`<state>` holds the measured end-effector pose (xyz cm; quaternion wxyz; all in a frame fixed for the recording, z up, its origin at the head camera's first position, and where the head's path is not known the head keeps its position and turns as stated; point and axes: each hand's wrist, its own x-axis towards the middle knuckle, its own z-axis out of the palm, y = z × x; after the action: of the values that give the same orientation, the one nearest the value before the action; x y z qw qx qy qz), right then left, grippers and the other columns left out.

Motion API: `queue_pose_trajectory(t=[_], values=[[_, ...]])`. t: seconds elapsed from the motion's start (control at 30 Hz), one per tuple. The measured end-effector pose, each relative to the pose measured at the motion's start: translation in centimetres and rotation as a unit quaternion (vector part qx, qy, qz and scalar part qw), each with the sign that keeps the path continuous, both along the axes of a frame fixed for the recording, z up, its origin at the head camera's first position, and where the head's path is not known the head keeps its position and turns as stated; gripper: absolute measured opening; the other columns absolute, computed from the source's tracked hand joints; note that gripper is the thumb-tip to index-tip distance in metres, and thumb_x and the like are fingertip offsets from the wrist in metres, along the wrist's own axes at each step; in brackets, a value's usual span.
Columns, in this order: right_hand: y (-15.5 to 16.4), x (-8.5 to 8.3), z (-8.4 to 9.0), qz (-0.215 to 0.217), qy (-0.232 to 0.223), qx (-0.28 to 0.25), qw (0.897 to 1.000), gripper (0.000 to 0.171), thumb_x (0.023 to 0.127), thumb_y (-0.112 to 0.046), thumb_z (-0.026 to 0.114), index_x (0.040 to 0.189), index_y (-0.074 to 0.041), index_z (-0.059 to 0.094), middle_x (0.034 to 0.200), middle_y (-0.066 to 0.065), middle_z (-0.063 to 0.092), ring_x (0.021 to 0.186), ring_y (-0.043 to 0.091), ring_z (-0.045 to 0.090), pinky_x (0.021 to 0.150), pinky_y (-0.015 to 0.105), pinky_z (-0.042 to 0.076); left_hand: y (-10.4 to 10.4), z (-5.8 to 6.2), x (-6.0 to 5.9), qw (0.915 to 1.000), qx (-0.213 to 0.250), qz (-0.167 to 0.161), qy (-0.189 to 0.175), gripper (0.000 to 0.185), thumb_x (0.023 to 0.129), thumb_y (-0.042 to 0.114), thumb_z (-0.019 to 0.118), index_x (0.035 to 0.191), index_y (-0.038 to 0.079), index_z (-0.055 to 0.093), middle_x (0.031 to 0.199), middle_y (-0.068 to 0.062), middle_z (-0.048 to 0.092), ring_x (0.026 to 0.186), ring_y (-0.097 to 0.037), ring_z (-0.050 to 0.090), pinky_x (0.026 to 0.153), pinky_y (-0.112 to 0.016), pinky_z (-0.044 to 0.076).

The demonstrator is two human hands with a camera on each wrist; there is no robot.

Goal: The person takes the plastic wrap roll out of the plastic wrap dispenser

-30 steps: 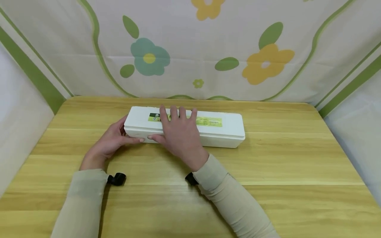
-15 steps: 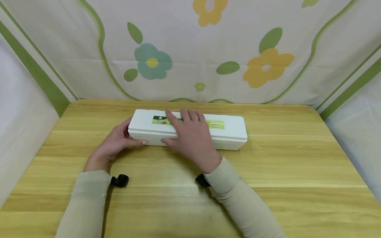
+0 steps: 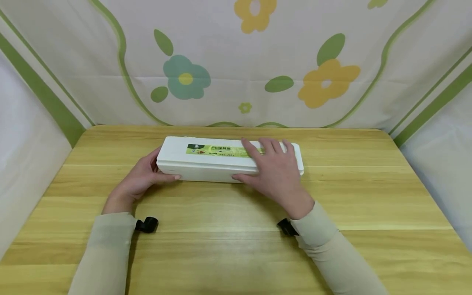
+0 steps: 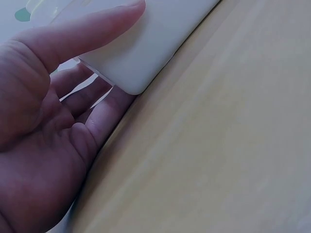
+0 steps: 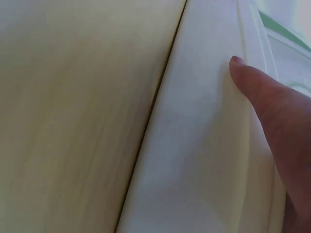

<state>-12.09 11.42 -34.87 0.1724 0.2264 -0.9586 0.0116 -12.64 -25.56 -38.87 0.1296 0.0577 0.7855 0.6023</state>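
A long white box [image 3: 206, 164] with a green label [image 3: 217, 150] lies across the wooden table [image 3: 236, 246]. My left hand [image 3: 147, 174] grips its left end, thumb on the front wall and fingers curled round behind the end. The left wrist view shows that thumb [image 4: 82, 34] lying on the box [image 4: 155, 43] and the fingers behind its corner. My right hand [image 3: 271, 168] rests on the right part of the lid with straight fingers, thumb against the front wall. In the right wrist view the thumb [image 5: 267, 97] touches the box [image 5: 194, 145].
A floral cloth backdrop [image 3: 236, 61] stands behind the table and white panels close both sides. A small black camera sits on each wrist [image 3: 146, 224] [image 3: 285, 226]. Bare wood lies in front of the box and to its right.
My right hand has slid to the right along the lid, from the left-middle to the right part, uncovering the label. The left hand stays on the left end.
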Motion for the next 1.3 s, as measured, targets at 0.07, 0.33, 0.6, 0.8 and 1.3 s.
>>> queue_pose_trajectory(t=[0.07,0.33,0.6,0.8,1.3], values=[[1.0,0.0,-0.1,0.007,0.015,-0.009,1.000,0.096,0.081,-0.086,0.071,0.158,-0.032,0.052,0.138,0.012,0.063,0.132,0.034,0.058,0.114,0.063,0.041,-0.1,0.0,0.0,1.0000,0.000,-0.001,0.001,0.100,0.084,0.007,0.093,0.167,0.024,0.040,0.149,0.004,0.059,0.133,-0.012,0.055,0.104,-0.016,0.048],[3.4,0.3,-0.3,0.033,0.018,-0.012,0.999,0.095,0.083,-0.077,0.078,0.161,-0.032,0.050,0.147,0.013,0.059,0.137,0.038,0.055,0.113,0.066,0.042,-0.6,-0.1,0.0,1.0000,-0.007,0.005,-0.003,0.098,0.085,0.007,0.092,0.167,0.024,0.040,0.150,0.006,0.058,0.135,-0.011,0.053,0.103,-0.015,0.047],[4.2,0.1,-0.5,0.068,0.036,-0.018,0.997,0.100,0.076,-0.071,0.086,0.159,-0.028,0.052,0.145,0.014,0.060,0.133,0.038,0.057,0.102,0.067,0.051,-0.9,0.1,0.1,0.9999,-0.011,0.003,-0.003,0.100,0.085,0.008,0.092,0.168,0.024,0.038,0.151,0.005,0.056,0.135,-0.010,0.051,0.104,-0.013,0.046],[4.1,-0.1,-0.7,0.077,0.054,-0.013,0.995,0.104,0.072,-0.069,0.090,0.158,-0.025,0.052,0.145,0.015,0.061,0.131,0.040,0.058,0.099,0.068,0.053,-1.0,0.2,0.2,0.9999,-0.015,0.001,-0.001,0.100,0.086,0.009,0.092,0.168,0.024,0.037,0.150,0.006,0.057,0.134,-0.009,0.053,0.103,-0.014,0.047],[3.5,-0.4,-0.5,0.079,0.084,0.026,0.993,0.096,0.079,-0.064,0.087,0.158,-0.022,0.052,0.144,0.018,0.063,0.126,0.046,0.062,0.097,0.066,0.057,-1.3,0.2,0.1,0.9998,-0.014,-0.003,0.013,0.098,0.086,0.008,0.091,0.168,0.023,0.038,0.148,0.002,0.059,0.129,-0.010,0.058,0.101,-0.016,0.051]])
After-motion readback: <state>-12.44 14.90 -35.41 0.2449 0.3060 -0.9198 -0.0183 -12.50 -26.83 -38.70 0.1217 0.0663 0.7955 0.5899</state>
